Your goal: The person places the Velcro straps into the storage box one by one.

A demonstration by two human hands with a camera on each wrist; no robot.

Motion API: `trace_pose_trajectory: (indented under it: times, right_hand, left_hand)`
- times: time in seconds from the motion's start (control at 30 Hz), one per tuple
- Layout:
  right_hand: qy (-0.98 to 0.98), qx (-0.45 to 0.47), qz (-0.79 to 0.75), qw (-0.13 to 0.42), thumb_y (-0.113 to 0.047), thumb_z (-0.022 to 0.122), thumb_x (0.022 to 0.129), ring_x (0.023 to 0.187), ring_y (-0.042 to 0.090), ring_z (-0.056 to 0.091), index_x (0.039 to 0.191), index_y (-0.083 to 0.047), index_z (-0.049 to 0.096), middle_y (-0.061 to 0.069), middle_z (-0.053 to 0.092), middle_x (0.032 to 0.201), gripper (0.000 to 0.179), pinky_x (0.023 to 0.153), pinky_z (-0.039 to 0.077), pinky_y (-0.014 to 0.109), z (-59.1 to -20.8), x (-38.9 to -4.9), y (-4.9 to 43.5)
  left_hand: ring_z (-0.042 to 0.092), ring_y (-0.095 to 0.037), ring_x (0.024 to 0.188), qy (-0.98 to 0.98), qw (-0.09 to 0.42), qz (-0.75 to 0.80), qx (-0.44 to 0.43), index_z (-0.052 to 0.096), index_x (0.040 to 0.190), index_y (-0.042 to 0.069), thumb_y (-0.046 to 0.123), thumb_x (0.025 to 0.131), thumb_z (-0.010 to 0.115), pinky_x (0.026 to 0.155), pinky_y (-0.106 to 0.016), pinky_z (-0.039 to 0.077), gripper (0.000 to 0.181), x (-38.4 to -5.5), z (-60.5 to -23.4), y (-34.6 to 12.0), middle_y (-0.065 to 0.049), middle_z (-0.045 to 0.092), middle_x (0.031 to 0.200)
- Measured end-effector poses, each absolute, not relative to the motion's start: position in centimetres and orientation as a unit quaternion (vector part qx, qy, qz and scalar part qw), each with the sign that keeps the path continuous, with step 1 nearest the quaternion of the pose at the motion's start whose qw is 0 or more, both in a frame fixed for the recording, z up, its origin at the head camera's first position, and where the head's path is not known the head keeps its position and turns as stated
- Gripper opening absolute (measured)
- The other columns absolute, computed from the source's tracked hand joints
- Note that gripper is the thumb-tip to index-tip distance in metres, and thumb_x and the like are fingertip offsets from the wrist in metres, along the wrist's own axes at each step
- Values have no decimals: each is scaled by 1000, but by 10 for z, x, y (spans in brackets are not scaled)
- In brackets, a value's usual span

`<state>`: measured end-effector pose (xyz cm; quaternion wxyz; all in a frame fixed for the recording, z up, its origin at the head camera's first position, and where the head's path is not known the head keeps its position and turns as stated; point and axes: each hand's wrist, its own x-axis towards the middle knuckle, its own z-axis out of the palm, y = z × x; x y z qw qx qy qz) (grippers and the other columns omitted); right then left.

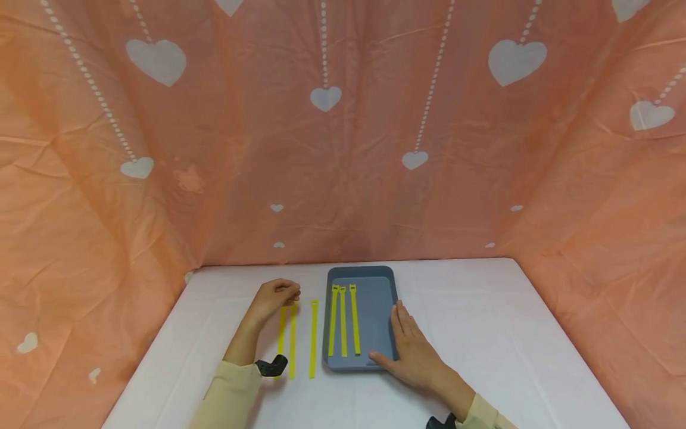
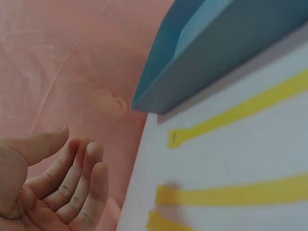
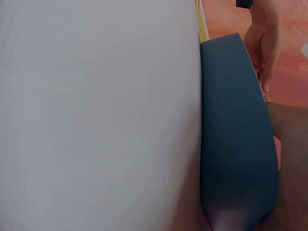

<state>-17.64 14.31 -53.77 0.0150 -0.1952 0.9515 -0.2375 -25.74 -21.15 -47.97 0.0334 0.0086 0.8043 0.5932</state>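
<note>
Over the far ends of the yellow straps on the table, my left hand (image 1: 274,298) hovers with fingers loosely bent. In the left wrist view nothing lies between its thumb and fingers (image 2: 65,192). Three slotted-head yellow cable straps lie below and beside it; the nearest to the tray is one strap (image 1: 314,339). My right hand (image 1: 415,356) rests at the right near corner of the grey-blue tray (image 1: 376,322), fingers straight along the rim, thumb over the near edge. Inside the tray, three more straps (image 1: 343,325) lie lengthwise at its left side.
A white cloth (image 1: 466,322) covers the table. Pink sheeting (image 1: 364,196) with white hearts hangs at the back and both sides. A black wrist camera (image 1: 272,365) on the left arm overlaps the near ends of the leftmost straps.
</note>
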Motion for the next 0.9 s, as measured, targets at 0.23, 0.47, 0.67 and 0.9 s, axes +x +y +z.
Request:
trace_pose_trajectory:
  times: [0.23,0.47,0.67,0.9]
  right_hand:
    - [950,-195,-245,13,-72,62,98,165,42,8,167,9,12,27,3,177,118,131,20,58,-535,-174,143]
    - [953,-192,-233,17,-74,61,98,165,41,7,168,8,11,25,1,178,119,132,20,56,-536,-175,143]
    - [954,-191,-229,18,-73,61,98,165,40,5,168,7,9,25,-1,178,118,132,19,54,-536,-176,144]
    - [954,-190,-232,22,-73,62,98,166,39,5,169,7,9,24,-2,178,119,132,19,55,-538,-177,143]
  left_hand:
    - [76,-24,94,814,21,580,2,68,120,-18,9,106,68,84,-35,65,30,-250,-489,-225,-27,76,106]
    - [74,-20,84,842,3,538,-34,72,112,-15,9,102,72,74,-28,59,25,-242,-498,-233,-22,78,97]
    - [72,-16,76,867,7,497,-44,74,109,-12,9,101,72,69,-27,56,22,-238,-508,-238,-16,78,91]
    - [66,-13,70,880,5,472,-49,75,103,-8,8,98,74,69,-28,51,17,-237,-515,-241,-8,76,79]
